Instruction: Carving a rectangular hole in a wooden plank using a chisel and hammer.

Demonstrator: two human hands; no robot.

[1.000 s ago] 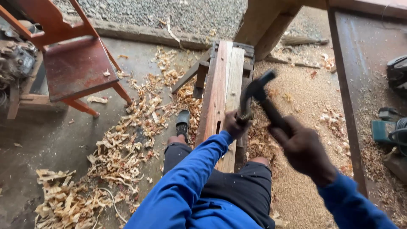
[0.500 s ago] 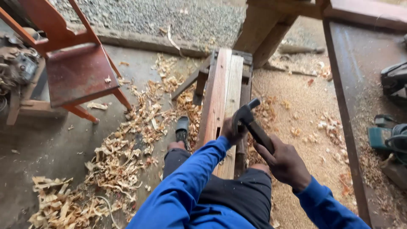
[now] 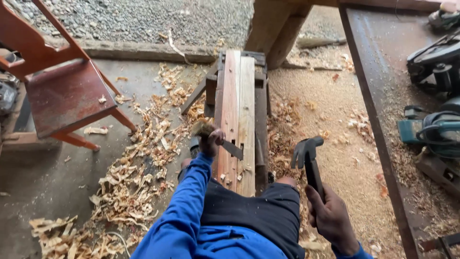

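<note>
I am sitting astride the wooden plank (image 3: 238, 120), which is lying lengthwise on a narrow sawhorse (image 3: 261, 120) and running from my lap toward the far side. My left hand (image 3: 211, 140) is clamped around the frayed wooden handle of a chisel (image 3: 225, 143), and its dark blade is slanting down to the right, with the tip sitting at a small slot cut in the plank. My right hand (image 3: 330, 218) is gripped tight on the handle of a claw hammer (image 3: 309, 160), holding it up to the right of the plank, well apart from the chisel. My two hands are therefore apart, each closed on its own tool.

I judge that I am chopping out a mortise and am between blows. The next move calls for bringing the hammer head squarely onto the chisel's handle end while my left hand is keeping the blade steady in the slot.

The plank is looking reddish on its left strip and paler on its right, with small chips lying near the slot. Curled wood shavings (image 3: 139, 172) are lying on the floor to the left, and sawdust (image 3: 330, 120) is covering the ground to the right.
</note>
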